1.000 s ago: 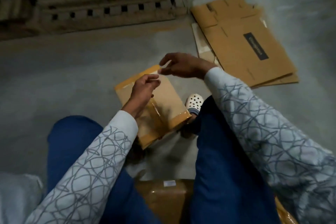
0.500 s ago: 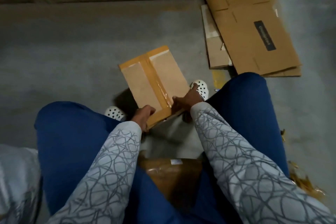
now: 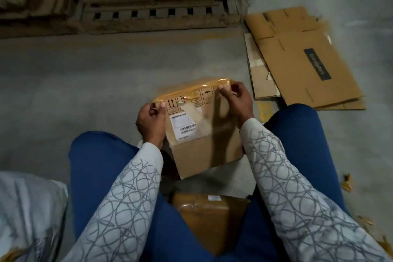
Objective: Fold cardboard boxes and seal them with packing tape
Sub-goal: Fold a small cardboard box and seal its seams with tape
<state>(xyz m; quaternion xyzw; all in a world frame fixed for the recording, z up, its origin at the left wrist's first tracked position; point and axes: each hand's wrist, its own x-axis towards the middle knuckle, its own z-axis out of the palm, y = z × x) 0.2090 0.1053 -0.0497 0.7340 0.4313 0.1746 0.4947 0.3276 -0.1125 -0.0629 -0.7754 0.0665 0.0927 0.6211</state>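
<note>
Brown, tape-wrapped parcel [image 3: 208, 219] lies nearest, between the legs. Is that the one being worked? asks the newcomer.

No, says the packer. Look just past it. The box [image 3: 204, 140] stands on edge between the knees, its lower edge seemingly on the floor [image 3: 85, 83], with the label [image 3: 184, 126] facing the person.

And the hands?

The left hand [image 3: 152, 119] pinches the left end of the top edge and the right hand [image 3: 236, 100] pinches the right end. Both have their fingers curled onto the tape [image 3: 191, 89] that runs along that edge. I'd guess they are pressing the seal down over the fold.

How will it handle?

Light, I'd judge, since it is thin and fingertips alone steady it. Corrugated board is stiff across the faces, but the corners crush and a panel gives if squeezed in the middle. The glossy tape looks slick, so I wouldn't trust a grip there for lifting. Take it by the two short sides with palms on bare card, or from under the bottom edge. I can't tell what is inside, though the printed handling symbols beside the label suggest care.

And beyond?

Flat cartons [image 3: 308, 66] are stacked on the floor to the right, well apart from the box. A pallet [image 3: 153, 15] is farthest off.
</note>
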